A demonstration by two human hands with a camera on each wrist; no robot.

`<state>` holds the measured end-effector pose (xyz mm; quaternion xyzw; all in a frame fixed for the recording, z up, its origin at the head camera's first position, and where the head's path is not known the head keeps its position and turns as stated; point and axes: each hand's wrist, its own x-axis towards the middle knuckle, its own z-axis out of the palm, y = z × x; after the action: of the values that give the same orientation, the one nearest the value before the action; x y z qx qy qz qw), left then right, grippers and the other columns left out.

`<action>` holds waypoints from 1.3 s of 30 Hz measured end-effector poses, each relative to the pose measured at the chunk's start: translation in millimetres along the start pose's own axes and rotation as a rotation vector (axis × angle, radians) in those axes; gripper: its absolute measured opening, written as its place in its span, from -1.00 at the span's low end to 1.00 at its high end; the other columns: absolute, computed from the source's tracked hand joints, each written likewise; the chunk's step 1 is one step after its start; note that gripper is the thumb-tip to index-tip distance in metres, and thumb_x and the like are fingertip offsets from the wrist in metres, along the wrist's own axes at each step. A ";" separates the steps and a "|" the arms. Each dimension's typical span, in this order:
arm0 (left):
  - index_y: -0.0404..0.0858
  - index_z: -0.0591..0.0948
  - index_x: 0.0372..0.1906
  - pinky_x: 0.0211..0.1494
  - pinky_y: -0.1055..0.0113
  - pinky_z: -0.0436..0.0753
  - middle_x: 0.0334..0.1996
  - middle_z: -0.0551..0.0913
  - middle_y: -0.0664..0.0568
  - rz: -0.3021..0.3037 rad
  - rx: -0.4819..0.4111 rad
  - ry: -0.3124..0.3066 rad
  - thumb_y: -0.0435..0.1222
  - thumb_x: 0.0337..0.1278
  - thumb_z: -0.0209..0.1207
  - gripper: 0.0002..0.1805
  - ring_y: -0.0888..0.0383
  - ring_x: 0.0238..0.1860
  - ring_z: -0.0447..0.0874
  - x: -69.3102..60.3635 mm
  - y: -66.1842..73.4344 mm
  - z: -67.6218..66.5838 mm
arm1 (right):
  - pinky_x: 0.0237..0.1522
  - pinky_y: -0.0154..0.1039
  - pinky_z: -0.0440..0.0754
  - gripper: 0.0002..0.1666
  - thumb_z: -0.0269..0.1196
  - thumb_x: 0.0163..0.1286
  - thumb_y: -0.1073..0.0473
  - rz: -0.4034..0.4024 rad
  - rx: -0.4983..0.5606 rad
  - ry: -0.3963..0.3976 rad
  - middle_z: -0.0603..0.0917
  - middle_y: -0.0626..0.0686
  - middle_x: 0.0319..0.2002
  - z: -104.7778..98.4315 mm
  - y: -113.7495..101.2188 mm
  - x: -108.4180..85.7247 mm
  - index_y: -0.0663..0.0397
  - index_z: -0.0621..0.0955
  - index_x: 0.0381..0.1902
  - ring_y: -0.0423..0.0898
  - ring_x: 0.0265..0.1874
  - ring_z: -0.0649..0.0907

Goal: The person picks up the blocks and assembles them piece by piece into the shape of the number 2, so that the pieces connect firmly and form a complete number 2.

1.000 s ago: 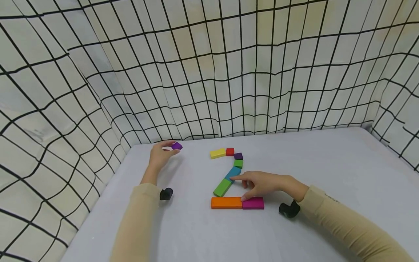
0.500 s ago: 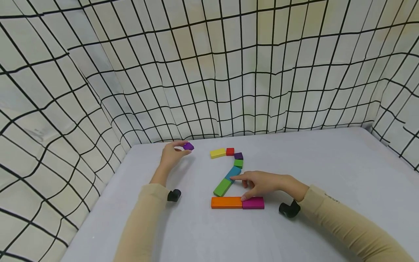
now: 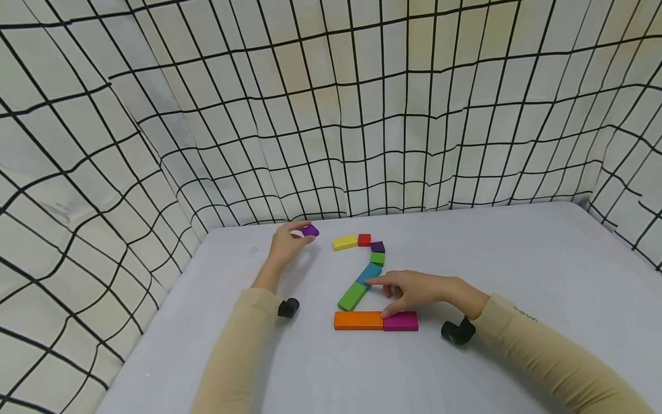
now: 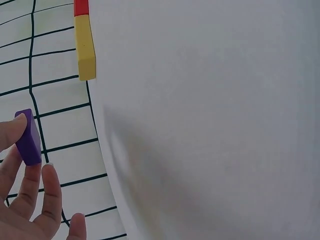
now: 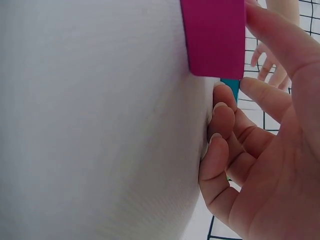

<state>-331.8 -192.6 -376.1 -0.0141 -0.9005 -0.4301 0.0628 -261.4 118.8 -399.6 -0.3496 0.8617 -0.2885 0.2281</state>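
Note:
My left hand [image 3: 288, 244] pinches a small purple block [image 3: 310, 230] between thumb and fingers, raised above the table's far left part. In the left wrist view the thumb lies across that block [image 4: 28, 137], and the other fingers spread below it. With its index fingertip my right hand [image 3: 416, 290] touches the blue block [image 3: 369, 273], while its thumb rests by the seam of the orange block [image 3: 358, 321] and the magenta block [image 3: 400, 321]. The right wrist view has the magenta block [image 5: 215, 37] close up; the remaining fingers are bent against the tabletop.
A row like a figure 2 includes a yellow block [image 3: 345, 242], a red block [image 3: 364, 240], a dark purple block [image 3: 377, 246], a small green block [image 3: 377, 259] and a longer green block [image 3: 351, 296]. Black netting [image 3: 331, 126] stands behind the white table [image 3: 517, 259].
My left hand has moved to the right with the purple block, closer to the yellow block. The right hand and the row of blocks have stayed put.

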 end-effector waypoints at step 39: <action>-0.26 0.58 0.27 0.17 -0.15 0.43 0.13 0.55 -0.24 -0.014 0.186 -0.104 -0.36 0.32 0.28 -0.56 -0.11 0.07 0.54 10.0 9.6 28.2 | -0.22 -0.27 0.49 -0.12 0.46 0.32 -0.02 0.004 0.004 0.004 0.50 -0.08 -0.20 -1.0 -2.5 -0.9 -0.05 0.40 0.53 -0.12 -0.21 0.49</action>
<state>-343.8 -165.0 -385.0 -0.0243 -0.9387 -0.3435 0.0140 -260.3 118.3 -397.1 -0.3468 0.8623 -0.2902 0.2279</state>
